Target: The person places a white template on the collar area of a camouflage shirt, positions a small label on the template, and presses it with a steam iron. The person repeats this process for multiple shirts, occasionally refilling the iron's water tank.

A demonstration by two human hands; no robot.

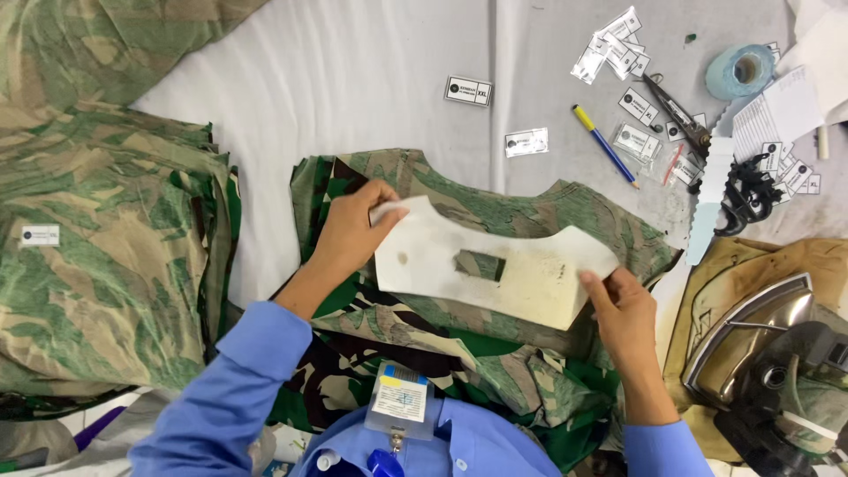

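at the worktop's (371, 71) near edge, left hand (349, 231) and right hand (623, 309) are pinching, fingers closed, opposite ends of a white template (521, 265) lying on a camouflage garment (548, 212).

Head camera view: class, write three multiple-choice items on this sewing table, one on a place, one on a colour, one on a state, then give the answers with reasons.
1. Where does the white card collar template lie?
A. on the camouflage garment
B. on the iron
C. on the blue tape roll

2. What colour are the person's sleeves?
A. red
B. light blue
C. black

3. How do the hands meet the template?
A. both hold its edges
B. only the left touches
C. neither touches

Answers: 1 A, the camouflage garment shows around it and through its cutout. 2 B, both cuffs are light blue. 3 A, the left hand grips the left end and the right hand the right edge.
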